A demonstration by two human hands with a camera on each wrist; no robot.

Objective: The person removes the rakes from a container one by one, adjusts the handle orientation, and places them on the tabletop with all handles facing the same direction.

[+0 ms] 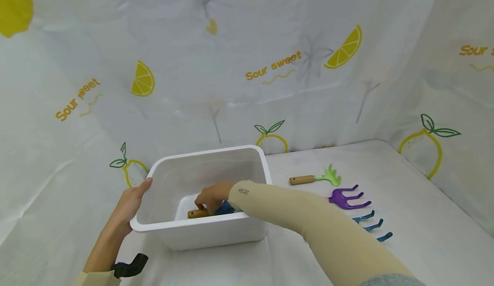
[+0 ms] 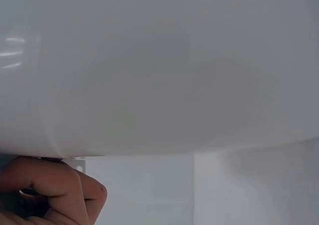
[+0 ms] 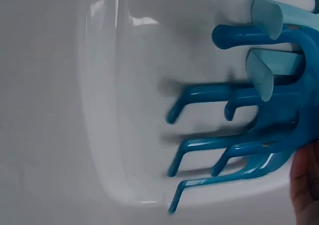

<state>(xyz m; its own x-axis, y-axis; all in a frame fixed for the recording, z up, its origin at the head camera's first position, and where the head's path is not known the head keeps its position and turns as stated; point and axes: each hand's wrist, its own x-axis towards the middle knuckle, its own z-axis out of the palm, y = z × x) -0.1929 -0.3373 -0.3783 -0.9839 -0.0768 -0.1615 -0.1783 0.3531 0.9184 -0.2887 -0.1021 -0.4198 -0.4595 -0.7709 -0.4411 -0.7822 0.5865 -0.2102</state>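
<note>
A deep white plastic bin [image 1: 247,230] stands on the white-covered table. My left hand [image 1: 133,200] grips its left rim, thumb on top; curled fingers [image 2: 55,190] show under the bin's side in the left wrist view. My right hand [image 1: 214,197] reaches down inside the bin and holds a blue hand rake [image 1: 225,208] with a wooden handle [image 1: 197,213]. In the right wrist view, blue rake tines [image 3: 209,145] overlap in two layers over the bin floor, with pale teal prongs [image 3: 266,20] of another tool among them. The right fingers [image 3: 304,180] show only at that view's edge.
Right of the bin lie a green hand rake [image 1: 331,176] with a wooden handle, a purple hand rake [image 1: 343,199] and a blue rake [image 1: 372,227], partly hidden behind my right sleeve [image 1: 301,211]. A lemon-printed white sheet [image 1: 231,84] hangs behind the table.
</note>
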